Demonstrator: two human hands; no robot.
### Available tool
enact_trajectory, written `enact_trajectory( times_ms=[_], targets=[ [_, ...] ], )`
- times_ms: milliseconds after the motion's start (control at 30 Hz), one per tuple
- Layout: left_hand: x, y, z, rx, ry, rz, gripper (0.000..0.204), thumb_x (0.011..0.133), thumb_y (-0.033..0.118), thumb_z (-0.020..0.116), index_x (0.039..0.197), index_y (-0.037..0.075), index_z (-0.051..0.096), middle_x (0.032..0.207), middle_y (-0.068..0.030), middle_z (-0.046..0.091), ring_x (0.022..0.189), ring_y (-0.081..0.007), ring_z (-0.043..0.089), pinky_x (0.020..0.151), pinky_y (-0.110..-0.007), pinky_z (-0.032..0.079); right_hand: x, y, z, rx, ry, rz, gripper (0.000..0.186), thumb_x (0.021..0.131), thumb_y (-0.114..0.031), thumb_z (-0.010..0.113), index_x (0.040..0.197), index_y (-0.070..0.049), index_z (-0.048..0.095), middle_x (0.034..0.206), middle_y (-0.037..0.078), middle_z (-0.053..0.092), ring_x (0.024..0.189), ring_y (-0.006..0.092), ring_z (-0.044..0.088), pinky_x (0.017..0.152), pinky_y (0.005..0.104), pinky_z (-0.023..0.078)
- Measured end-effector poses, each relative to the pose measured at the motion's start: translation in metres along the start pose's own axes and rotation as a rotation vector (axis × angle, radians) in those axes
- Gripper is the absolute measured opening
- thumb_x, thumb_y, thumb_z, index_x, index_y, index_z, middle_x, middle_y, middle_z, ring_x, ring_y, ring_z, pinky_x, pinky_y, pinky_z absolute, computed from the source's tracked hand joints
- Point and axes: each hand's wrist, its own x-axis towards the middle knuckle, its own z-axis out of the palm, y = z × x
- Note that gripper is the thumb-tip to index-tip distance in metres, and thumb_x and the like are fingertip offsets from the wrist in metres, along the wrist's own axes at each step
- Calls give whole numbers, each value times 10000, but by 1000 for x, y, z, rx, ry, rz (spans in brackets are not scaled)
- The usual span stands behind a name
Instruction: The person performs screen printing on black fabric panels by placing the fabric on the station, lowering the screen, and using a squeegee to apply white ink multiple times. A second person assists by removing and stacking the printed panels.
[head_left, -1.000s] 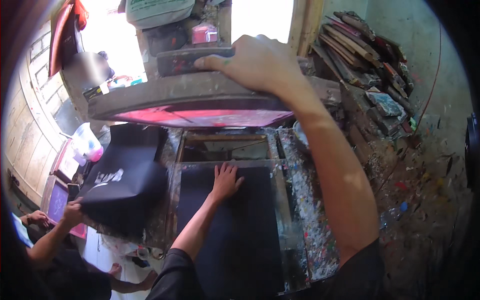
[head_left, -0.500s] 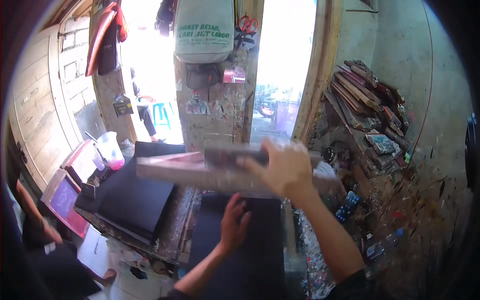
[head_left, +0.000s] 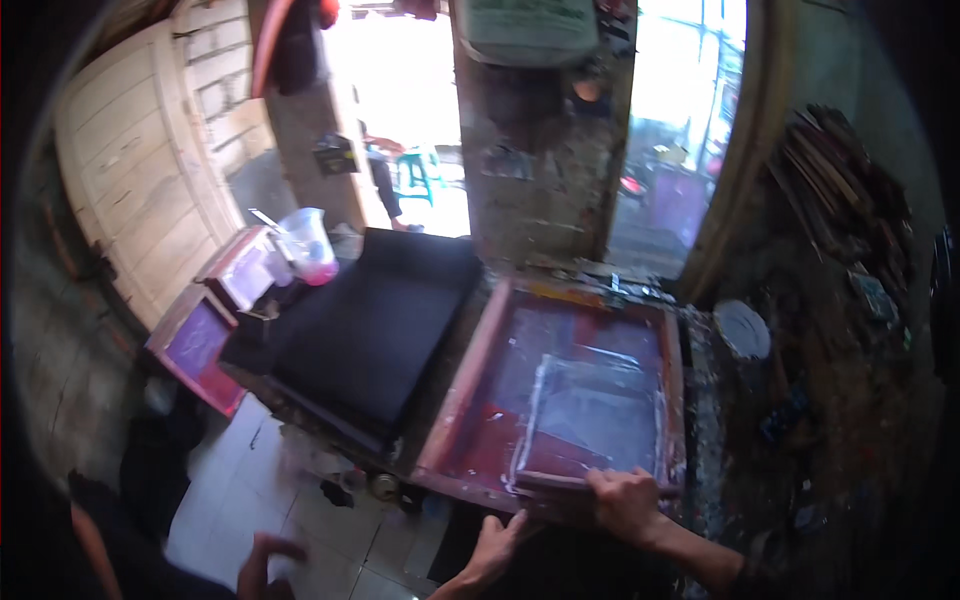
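Observation:
A screen-printing frame [head_left: 462, 402] with wooden sides and a translucent mesh lies flat on the bench in front of me. At its near end my right hand [head_left: 630, 508] is closed around a squeegee [head_left: 552, 484], a long dark bar set across the mesh. My left hand [head_left: 490, 556] is at the frame's near side, fingers stretched out towards the rim and apparently touching it. Dark sheet material [head_left: 455, 545] shows below the frame. A stack of black sheets [head_left: 365, 345] lies on the bench to the left.
A clear pitcher with pink contents [head_left: 308, 250] stands beyond the stack, near two more framed screens [head_left: 205, 345]. Another person's hand [head_left: 265, 565] is at the lower left. A round white lid or plate [head_left: 742, 330] sits to the right; wooden pieces [head_left: 835, 185] are piled by the wall.
The frame, held up edge-on by my right hand before, now lies flat. My right hand has come down nearer me, and my left hand has moved to the frame's near rim. The view has swung left.

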Motion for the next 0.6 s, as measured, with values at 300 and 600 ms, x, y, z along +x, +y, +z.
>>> enact_trajectory(
  times_ms=[300,600],
  targets=[
    [2,33,8,280,-95,-224,457,1091,267,553,1132,-185,500,1112,-306,681,996,-369,745,862,-437,650,131,142,74,-203,357,74,85,877,-125,621,958,-119,646,771,118,711,713,316,728,706,470,559],
    [1,45,22,169,64,-218,520,1039,447,620,1107,-12,387,861,-200,660,646,-267,718,565,-343,606,123,115,30,119,-107,74,206,881,-260,714,962,-86,640,856,218,710,842,440,706,743,550,530]
  ],
)
